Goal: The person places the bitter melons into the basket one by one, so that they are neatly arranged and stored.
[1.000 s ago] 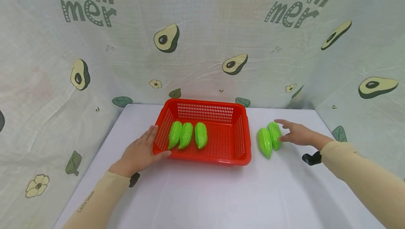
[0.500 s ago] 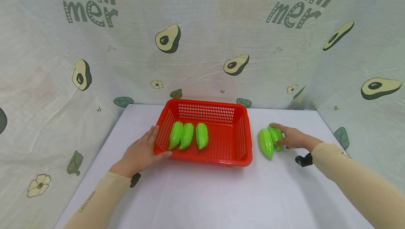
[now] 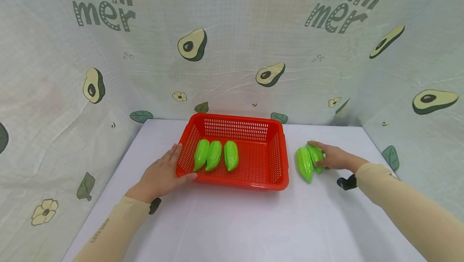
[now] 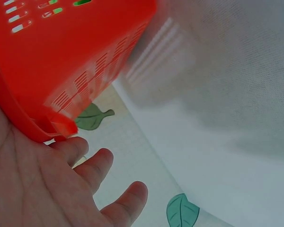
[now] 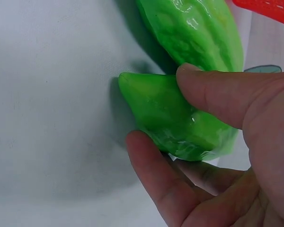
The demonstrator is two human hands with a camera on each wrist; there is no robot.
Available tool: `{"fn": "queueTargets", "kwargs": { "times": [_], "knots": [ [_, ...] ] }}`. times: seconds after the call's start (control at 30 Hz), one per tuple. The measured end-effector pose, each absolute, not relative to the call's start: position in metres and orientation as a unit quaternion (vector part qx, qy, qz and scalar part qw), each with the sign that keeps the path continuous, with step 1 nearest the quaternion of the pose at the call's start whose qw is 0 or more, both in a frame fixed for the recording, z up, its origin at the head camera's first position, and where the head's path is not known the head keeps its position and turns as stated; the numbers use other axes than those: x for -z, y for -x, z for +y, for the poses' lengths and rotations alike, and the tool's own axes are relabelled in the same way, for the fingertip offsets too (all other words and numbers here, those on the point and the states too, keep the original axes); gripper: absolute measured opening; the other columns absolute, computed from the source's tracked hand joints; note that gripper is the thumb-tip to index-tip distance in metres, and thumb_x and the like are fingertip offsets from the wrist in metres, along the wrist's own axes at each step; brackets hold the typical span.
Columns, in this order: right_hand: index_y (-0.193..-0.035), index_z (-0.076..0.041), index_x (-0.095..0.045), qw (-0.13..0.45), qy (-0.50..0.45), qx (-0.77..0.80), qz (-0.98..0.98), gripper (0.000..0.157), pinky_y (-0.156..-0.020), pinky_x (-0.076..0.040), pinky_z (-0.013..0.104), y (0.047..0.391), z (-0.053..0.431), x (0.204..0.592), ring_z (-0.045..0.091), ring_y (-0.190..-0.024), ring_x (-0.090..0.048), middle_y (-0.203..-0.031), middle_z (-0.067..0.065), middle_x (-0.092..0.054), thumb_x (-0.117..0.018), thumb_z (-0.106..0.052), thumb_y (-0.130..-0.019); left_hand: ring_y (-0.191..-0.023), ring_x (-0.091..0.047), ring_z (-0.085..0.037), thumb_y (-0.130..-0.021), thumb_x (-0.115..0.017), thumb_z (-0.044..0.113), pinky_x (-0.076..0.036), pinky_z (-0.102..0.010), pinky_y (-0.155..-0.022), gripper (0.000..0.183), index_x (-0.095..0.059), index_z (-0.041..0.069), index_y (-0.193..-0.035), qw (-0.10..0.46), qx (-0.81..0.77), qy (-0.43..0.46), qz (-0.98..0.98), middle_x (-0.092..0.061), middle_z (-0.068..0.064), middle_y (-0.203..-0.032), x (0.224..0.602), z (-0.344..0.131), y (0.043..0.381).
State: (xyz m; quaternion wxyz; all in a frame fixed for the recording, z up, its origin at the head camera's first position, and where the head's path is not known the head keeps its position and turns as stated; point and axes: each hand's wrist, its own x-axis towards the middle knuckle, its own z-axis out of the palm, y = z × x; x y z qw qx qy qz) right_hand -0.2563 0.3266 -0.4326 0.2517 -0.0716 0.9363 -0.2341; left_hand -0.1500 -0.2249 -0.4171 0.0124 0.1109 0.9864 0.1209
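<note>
A red plastic basket [image 3: 250, 182] stands on the table, with three bright green bitter melons [image 3: 231, 156] lying side by side in its left half. My left hand [image 3: 157, 177] rests against the basket's left front corner, thumb over the front rim. In the left wrist view its fingers [image 4: 128, 201] stretch out past the rim. To the right of the basket, my right hand [image 3: 337, 158] grips a bitter melon [image 5: 156, 101], thumb on one side and fingers on the other. Another bitter melon [image 3: 304, 164] lies right beside it on the table.
The white tabletop [image 3: 232, 225] extends in front of the basket and on both sides. A pale cloth [image 3: 232, 32] printed with avocados and leaves hangs behind the table and along its left and right sides.
My right hand has moved left and down onto the farther-right bitter melon and taken hold of it. The left hand and the basket stay put.
</note>
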Motion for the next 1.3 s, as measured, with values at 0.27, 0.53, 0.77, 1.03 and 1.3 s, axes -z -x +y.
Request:
{"fn": "queueTargets", "kwargs": {
  "times": [0.27, 0.53, 0.77, 1.03, 1.3],
  "knots": [
    [-0.158, -0.012, -0.025, 0.245, 0.078, 0.238, 0.937, 0.084, -0.08, -0.056, 0.043, 0.252, 0.329, 0.432, 0.037, -0.105, -0.051, -0.141, 0.031, -0.035, -0.073, -0.015, -0.09, -0.141, -0.029, -0.047, -0.083, -0.044, 0.084, -0.039, -0.061, -0.104, 0.118, -0.015, -0.003, -0.157, 0.013, -0.122, -0.112, 0.986, -0.023, -0.027, -0.159, 0.414, -0.223, 0.149],
    [-0.158, -0.011, -0.024, 0.222, 0.092, 0.243, 0.94, 0.084, -0.085, -0.055, 0.049, 0.25, 0.337, 0.427, 0.042, -0.111, -0.051, -0.147, 0.034, -0.03, -0.073, -0.014, -0.09, -0.14, -0.031, -0.048, -0.083, -0.044, 0.084, -0.04, -0.061, -0.103, 0.118, -0.016, -0.004, -0.157, 0.013, -0.121, -0.113, 0.986, -0.023, -0.027, -0.159, 0.413, -0.222, 0.148],
    [-0.158, -0.008, -0.022, 0.195, 0.11, 0.242, 0.944, 0.085, -0.081, -0.057, 0.046, 0.25, 0.345, 0.411, 0.039, -0.106, -0.059, -0.147, 0.036, -0.028, -0.073, -0.011, -0.09, -0.14, -0.03, -0.048, -0.083, -0.043, 0.085, -0.039, -0.061, -0.104, 0.118, -0.016, -0.003, -0.157, 0.014, -0.121, -0.113, 0.986, -0.023, -0.027, -0.159, 0.412, -0.222, 0.147],
    [-0.159, -0.011, -0.02, 0.157, 0.135, 0.228, 0.951, 0.089, -0.074, -0.056, 0.042, 0.257, 0.339, 0.371, 0.032, -0.093, -0.064, -0.134, 0.033, -0.044, -0.076, -0.015, -0.089, -0.141, -0.03, -0.047, -0.083, -0.045, 0.083, -0.039, -0.061, -0.103, 0.118, -0.015, -0.004, -0.157, 0.014, -0.122, -0.111, 0.986, -0.022, -0.027, -0.159, 0.411, -0.223, 0.148],
    [-0.16, -0.019, -0.022, 0.155, 0.153, 0.223, 0.95, 0.084, -0.074, -0.055, 0.041, 0.264, 0.31, 0.33, 0.036, -0.1, -0.063, -0.125, 0.023, -0.052, -0.072, -0.017, -0.092, -0.142, -0.028, -0.046, -0.084, -0.046, 0.082, -0.039, -0.061, -0.104, 0.117, -0.014, -0.003, -0.157, 0.02, -0.121, -0.108, 0.987, -0.02, -0.026, -0.16, 0.414, -0.224, 0.148]
  ]
}}
